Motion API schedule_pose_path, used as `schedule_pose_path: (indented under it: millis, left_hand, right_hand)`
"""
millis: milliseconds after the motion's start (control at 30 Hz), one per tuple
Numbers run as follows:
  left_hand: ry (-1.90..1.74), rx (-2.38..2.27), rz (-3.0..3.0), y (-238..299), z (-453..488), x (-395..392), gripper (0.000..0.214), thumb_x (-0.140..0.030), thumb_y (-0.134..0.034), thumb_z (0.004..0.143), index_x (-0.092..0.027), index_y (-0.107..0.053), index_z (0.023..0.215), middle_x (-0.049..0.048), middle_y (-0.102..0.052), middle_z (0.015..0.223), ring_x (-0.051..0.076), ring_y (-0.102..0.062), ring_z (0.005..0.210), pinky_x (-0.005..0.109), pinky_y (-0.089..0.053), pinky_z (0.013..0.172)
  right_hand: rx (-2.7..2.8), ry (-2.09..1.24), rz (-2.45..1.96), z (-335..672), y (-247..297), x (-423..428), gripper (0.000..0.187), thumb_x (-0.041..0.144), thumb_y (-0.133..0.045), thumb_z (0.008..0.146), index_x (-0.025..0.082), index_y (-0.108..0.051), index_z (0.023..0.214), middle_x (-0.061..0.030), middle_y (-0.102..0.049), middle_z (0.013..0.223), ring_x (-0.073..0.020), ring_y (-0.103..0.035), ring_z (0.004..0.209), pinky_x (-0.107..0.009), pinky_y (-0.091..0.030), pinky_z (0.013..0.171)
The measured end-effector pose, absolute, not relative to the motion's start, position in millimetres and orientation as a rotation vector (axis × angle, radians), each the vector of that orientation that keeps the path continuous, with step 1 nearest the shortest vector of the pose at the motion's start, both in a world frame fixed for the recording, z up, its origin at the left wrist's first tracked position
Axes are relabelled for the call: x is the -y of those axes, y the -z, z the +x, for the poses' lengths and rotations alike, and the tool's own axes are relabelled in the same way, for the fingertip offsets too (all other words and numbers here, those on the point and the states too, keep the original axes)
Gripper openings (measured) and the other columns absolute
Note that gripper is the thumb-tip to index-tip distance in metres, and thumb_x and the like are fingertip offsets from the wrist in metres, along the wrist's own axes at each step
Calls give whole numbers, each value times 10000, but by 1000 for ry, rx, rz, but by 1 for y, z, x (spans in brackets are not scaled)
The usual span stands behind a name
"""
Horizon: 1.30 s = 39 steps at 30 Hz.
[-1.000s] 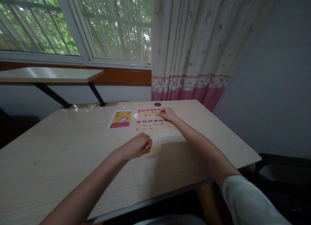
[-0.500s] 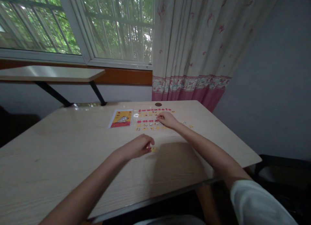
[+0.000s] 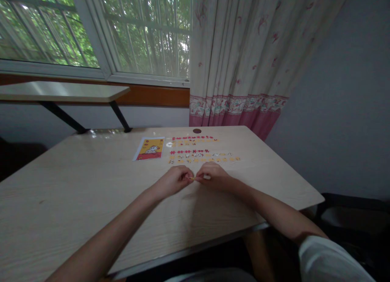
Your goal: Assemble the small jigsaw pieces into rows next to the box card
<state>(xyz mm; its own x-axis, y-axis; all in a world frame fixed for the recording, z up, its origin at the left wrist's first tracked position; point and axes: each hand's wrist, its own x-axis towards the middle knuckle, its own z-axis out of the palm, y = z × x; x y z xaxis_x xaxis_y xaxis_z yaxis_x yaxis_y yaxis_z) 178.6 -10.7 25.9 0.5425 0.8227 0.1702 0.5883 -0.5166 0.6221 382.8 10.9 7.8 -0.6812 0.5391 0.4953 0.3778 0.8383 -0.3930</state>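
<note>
My left hand (image 3: pixel 176 179) is closed in a pinch on small joined puzzle pieces (image 3: pixel 191 178), whose yellow edge shows at the fingertips. My right hand (image 3: pixel 213 175) meets it from the right, thumb and finger pinched on a puzzle piece that the fingers mostly cover. The fingertips of both hands almost touch, a little above the tabletop. Beyond them lie rows of loose puzzle pieces: a red row (image 3: pixel 192 137) at the back, a shorter red row (image 3: pixel 181 152) nearer, and yellow pieces (image 3: pixel 225 159) in front.
A printed picture (image 3: pixel 150 148) of a white animal on yellow and red lies left of the rows. A dark round disc (image 3: pixel 197 131) is at the back of the wooden table (image 3: pixel 91 192). A raised shelf (image 3: pixel 63 91) stands back left; a curtain (image 3: pixel 237 70) hangs behind.
My right hand has come back from the puzzle rows toward me and now meets my left hand. My left hand has shifted slightly up, its pinch kept.
</note>
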Motion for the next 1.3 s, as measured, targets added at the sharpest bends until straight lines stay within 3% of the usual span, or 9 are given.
schedule_pose_path:
  millis: [200,433,567,700,833,933,1133,1300]
  left_hand:
    - [-757,-1061,1916,-27,180,9,225,-324,-580,751,-127,-641,841,36,-611,722,116,-506,636,230,-386,569]
    - [-773,-996,1606,-29,177,5,243,-346,-645,682,-123,-627,779,-10,-565,551,76,-457,491,191,-328,455]
    - [-813,-952,1549,-32,176,5,263,-366,-654,684,-117,-624,759,8,-594,580,80,-486,508,196,-364,470]
    - [-853,-932,1413,-34,178,6,268,-358,-682,670,-106,-617,733,11,-598,582,76,-496,507,204,-391,492]
    - [-814,-858,1264,-34,178,8,277,-337,-729,626,-101,-624,728,12,-613,595,69,-510,514,203,-405,514]
    - [-794,-839,1210,-34,177,8,269,-333,-715,651,-105,-630,768,34,-640,654,84,-544,565,215,-423,541]
    - [-826,-868,1321,-28,175,5,262,-329,-655,715,-101,-644,843,58,-643,699,106,-555,621,225,-423,547]
    - [-794,-969,1405,-23,174,1,239,-296,-621,726,-111,-658,874,55,-642,734,82,-506,575,204,-385,511]
  right_hand:
    - [2190,-748,-874,384,-17,-12,291,435,-544,785,171,-661,750,-7,-572,654,-89,-477,594,-209,-371,566]
    - [1967,-1205,-877,381,-12,-12,373,511,-554,737,148,-632,773,0,-554,660,-77,-461,560,-198,-359,511]
    - [1974,-981,-868,381,-11,-14,320,472,-581,735,157,-636,747,12,-525,616,-73,-434,533,-203,-368,515]
    - [2028,-571,-795,382,-15,-13,183,364,-596,754,191,-652,729,-15,-580,656,-94,-479,583,-228,-410,585]
    - [1991,-401,-736,381,-17,-11,149,334,-591,759,206,-660,727,-32,-610,682,-112,-514,615,-251,-426,607]
    - [1964,-526,-782,380,-17,-11,163,353,-600,743,200,-650,712,-32,-603,698,-109,-507,625,-248,-424,601]
    - [1757,-1342,-851,377,-15,-14,327,472,-644,641,151,-598,686,29,-526,574,-50,-425,485,-186,-351,473]
    - [1649,-1192,-924,380,-14,-23,309,453,-658,627,153,-605,677,10,-565,609,-69,-466,527,-203,-383,506]
